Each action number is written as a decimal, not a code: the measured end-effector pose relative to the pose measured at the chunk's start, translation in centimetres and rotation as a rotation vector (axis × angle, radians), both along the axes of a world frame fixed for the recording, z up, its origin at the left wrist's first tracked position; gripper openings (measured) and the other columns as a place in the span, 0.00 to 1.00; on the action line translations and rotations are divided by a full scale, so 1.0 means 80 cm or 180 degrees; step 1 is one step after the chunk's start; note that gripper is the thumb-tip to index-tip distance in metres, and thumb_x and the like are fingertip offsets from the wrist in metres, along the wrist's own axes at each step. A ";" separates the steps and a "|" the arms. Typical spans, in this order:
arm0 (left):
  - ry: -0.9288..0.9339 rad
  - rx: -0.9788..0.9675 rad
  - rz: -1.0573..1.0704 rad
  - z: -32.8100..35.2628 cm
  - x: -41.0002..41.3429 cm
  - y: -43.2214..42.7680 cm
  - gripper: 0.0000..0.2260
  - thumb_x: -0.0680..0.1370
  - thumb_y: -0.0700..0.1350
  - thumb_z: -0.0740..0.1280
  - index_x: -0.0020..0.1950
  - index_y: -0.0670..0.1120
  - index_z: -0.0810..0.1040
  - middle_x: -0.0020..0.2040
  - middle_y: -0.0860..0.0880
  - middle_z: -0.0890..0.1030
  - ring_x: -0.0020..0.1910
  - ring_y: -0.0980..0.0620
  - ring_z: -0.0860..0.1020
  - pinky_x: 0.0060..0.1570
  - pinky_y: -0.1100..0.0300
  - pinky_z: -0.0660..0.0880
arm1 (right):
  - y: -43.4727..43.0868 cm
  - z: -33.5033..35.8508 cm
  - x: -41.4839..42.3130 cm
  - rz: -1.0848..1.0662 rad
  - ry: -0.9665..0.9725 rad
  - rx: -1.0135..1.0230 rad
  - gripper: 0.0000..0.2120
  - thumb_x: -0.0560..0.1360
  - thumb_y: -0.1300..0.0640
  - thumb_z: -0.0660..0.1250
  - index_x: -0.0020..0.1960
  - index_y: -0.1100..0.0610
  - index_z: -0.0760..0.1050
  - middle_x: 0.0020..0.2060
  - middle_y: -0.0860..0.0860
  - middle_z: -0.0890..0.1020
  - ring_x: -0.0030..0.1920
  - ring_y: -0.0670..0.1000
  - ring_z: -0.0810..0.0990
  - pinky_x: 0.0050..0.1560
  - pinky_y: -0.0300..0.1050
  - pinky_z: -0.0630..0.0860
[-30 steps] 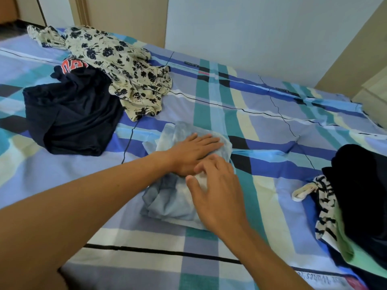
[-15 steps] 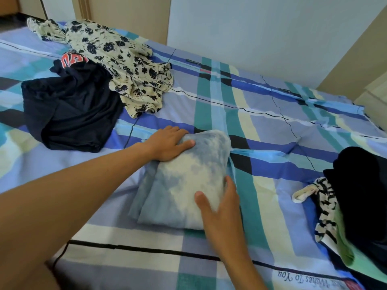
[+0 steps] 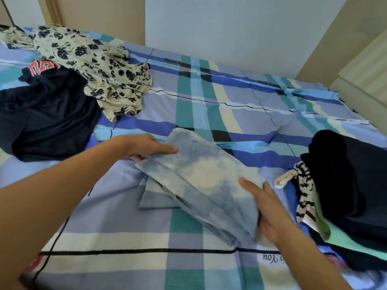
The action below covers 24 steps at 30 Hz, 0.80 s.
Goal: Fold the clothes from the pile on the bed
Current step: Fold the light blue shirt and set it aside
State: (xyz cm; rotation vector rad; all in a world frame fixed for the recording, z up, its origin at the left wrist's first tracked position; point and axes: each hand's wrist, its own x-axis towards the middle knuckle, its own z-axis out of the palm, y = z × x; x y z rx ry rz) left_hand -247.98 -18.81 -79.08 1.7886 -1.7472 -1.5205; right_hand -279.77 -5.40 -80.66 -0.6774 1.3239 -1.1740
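A moment ago the blue top [image 3: 201, 178] lay flat on the bed [image 3: 209, 101] with a hand at each side of it; a bit before that both hands were pressing it flat; now it is folded small and has come up off the sheet, tipped and turned a little toward the right. The left hand [image 3: 144, 146] pinches its far left corner, one finger on top and the others tucked below; the right hand [image 3: 270, 212] grasps its near right edge, thumb on top and fingers curled under. The top hangs between the two hands in the middle of the bed, with its near left flap touching the sheet. I think this means the folding of this one is done and it is on its way to the stack [image 3: 345, 185] of folded clothes on the right, just beside the right hand. Far to the left, well apart, a flowery dress [image 3: 100, 65] and a dark shirt [image 3: 46, 122] lie crumpled and touching each other; those two look not yet folded, so there is more work left.
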 end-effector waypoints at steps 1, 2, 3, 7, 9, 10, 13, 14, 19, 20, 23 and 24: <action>0.0117 -0.0041 0.0230 0.001 -0.006 0.000 0.41 0.59 0.72 0.75 0.62 0.46 0.80 0.59 0.46 0.82 0.58 0.44 0.81 0.60 0.53 0.76 | 0.008 -0.010 0.004 0.0100 -0.0099 -0.0048 0.26 0.73 0.58 0.75 0.69 0.53 0.72 0.60 0.56 0.83 0.60 0.58 0.82 0.62 0.59 0.77; 0.0241 -0.0043 0.0388 0.000 -0.013 0.001 0.45 0.57 0.74 0.75 0.65 0.47 0.78 0.61 0.47 0.81 0.60 0.45 0.80 0.65 0.52 0.74 | 0.013 -0.016 0.004 0.0201 -0.0170 -0.0091 0.28 0.73 0.58 0.75 0.70 0.51 0.70 0.61 0.55 0.82 0.61 0.58 0.82 0.61 0.59 0.78; 0.0297 -0.0030 0.0439 0.001 -0.020 0.004 0.47 0.56 0.74 0.75 0.67 0.47 0.76 0.63 0.49 0.80 0.61 0.46 0.79 0.67 0.50 0.73 | 0.019 -0.022 0.003 0.0229 -0.0226 -0.0138 0.29 0.72 0.59 0.75 0.70 0.50 0.70 0.62 0.54 0.82 0.61 0.58 0.82 0.58 0.57 0.80; 0.0897 0.0333 0.0384 -0.011 -0.029 0.028 0.37 0.62 0.63 0.80 0.65 0.47 0.76 0.58 0.48 0.84 0.56 0.47 0.83 0.61 0.49 0.77 | 0.015 -0.024 0.008 -0.0013 0.0021 -0.0206 0.28 0.72 0.63 0.74 0.67 0.48 0.71 0.58 0.51 0.84 0.58 0.56 0.84 0.53 0.53 0.81; 0.1184 0.0455 0.0547 -0.012 -0.036 0.044 0.31 0.67 0.55 0.79 0.66 0.47 0.76 0.56 0.46 0.85 0.54 0.45 0.84 0.55 0.50 0.79 | 0.013 -0.017 0.008 -0.0109 0.0221 -0.0325 0.29 0.72 0.66 0.74 0.67 0.46 0.70 0.59 0.51 0.83 0.58 0.55 0.83 0.57 0.54 0.80; 0.1323 0.0472 0.0657 -0.011 -0.040 0.051 0.29 0.67 0.53 0.78 0.65 0.46 0.77 0.55 0.45 0.85 0.53 0.44 0.84 0.51 0.51 0.80 | 0.013 -0.010 0.006 -0.0152 0.0346 -0.0394 0.29 0.72 0.66 0.73 0.67 0.45 0.70 0.58 0.50 0.83 0.57 0.52 0.83 0.56 0.51 0.81; 0.1706 0.0311 0.0820 0.011 -0.063 0.073 0.23 0.67 0.51 0.77 0.60 0.45 0.82 0.56 0.41 0.85 0.50 0.43 0.85 0.41 0.54 0.82 | 0.011 0.030 -0.015 -0.0206 0.0810 -0.0712 0.29 0.72 0.67 0.72 0.65 0.43 0.69 0.56 0.47 0.81 0.55 0.46 0.81 0.47 0.37 0.79; 0.1826 0.0202 0.0805 0.025 -0.073 0.079 0.21 0.67 0.50 0.76 0.57 0.44 0.84 0.56 0.40 0.84 0.49 0.42 0.85 0.39 0.54 0.83 | 0.011 0.048 -0.026 -0.0202 0.0950 -0.0835 0.29 0.72 0.67 0.72 0.67 0.45 0.68 0.57 0.47 0.80 0.56 0.47 0.80 0.49 0.38 0.79; 0.2426 -0.0150 0.0456 0.141 -0.173 0.111 0.20 0.55 0.56 0.81 0.43 0.50 0.88 0.46 0.47 0.87 0.40 0.51 0.86 0.31 0.59 0.81 | 0.019 0.168 -0.123 -0.0224 0.1115 -0.1602 0.30 0.72 0.67 0.72 0.69 0.50 0.69 0.60 0.50 0.82 0.60 0.51 0.81 0.60 0.49 0.78; 0.2563 -0.0187 0.0355 0.163 -0.200 0.112 0.12 0.61 0.55 0.79 0.39 0.52 0.88 0.43 0.48 0.87 0.37 0.53 0.86 0.29 0.61 0.80 | 0.022 0.195 -0.148 -0.0259 0.1106 -0.1666 0.29 0.71 0.66 0.73 0.69 0.51 0.70 0.59 0.51 0.83 0.59 0.52 0.82 0.59 0.51 0.79; 0.2632 -0.0433 0.0260 0.226 -0.294 0.105 0.13 0.73 0.51 0.68 0.29 0.55 0.86 0.33 0.54 0.85 0.30 0.58 0.83 0.25 0.65 0.77 | 0.032 0.268 -0.235 -0.0556 0.1296 -0.1726 0.28 0.69 0.63 0.73 0.68 0.53 0.71 0.56 0.54 0.84 0.55 0.55 0.85 0.56 0.52 0.81; 0.2753 -0.0451 0.0179 0.240 -0.325 0.097 0.11 0.72 0.50 0.68 0.33 0.53 0.87 0.36 0.53 0.85 0.32 0.58 0.83 0.28 0.65 0.79 | 0.034 0.287 -0.264 -0.0704 0.1429 -0.1692 0.29 0.69 0.61 0.73 0.68 0.52 0.71 0.56 0.54 0.84 0.54 0.54 0.85 0.56 0.52 0.81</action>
